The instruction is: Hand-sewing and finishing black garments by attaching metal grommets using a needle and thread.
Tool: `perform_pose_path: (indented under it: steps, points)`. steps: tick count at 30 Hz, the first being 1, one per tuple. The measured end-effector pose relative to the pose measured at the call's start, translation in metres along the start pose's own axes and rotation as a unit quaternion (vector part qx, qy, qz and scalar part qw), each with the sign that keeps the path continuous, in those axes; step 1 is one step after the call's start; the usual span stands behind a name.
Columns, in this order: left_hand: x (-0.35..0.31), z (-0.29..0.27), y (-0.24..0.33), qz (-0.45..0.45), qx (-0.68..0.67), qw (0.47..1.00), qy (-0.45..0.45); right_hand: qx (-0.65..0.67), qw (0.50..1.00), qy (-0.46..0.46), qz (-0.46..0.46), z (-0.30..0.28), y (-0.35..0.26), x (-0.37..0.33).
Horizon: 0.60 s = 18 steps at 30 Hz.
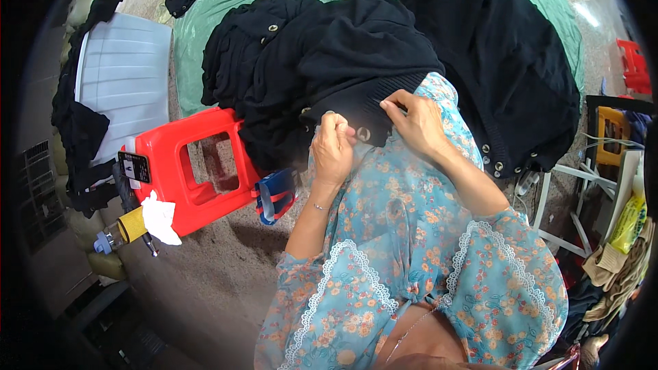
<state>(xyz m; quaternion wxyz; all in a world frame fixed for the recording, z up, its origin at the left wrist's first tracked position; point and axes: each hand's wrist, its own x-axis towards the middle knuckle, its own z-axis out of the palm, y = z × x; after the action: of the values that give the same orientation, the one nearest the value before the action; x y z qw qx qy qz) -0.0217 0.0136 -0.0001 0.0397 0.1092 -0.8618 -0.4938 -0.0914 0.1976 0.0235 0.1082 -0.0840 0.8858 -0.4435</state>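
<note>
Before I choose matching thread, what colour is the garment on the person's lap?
The garment looks black, possibly very dark navy, in the head view.

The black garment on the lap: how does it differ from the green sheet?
The black garment is darker and carries buttons; the green sheet shows none. The garment lies partly over the lap; the sheet is spread on the floor. Both look rumpled.

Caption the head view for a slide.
Left hand and right hand at the ribbed edge of a black knit garment spread over a blue floral dress, red stool at left.
</note>
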Motion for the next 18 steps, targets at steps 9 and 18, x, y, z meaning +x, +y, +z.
perform_pose_path:
  steps: [9,18]
  points:
    - [0.003,-0.003,0.019,0.101,0.144,0.984,-0.002,0.045,0.999,0.020,0.021,0.000,0.009,0.000]
    - [0.004,0.000,0.024,0.080,0.181,0.979,-0.054,0.079,0.993,-0.085,0.012,0.008,0.000,-0.008]
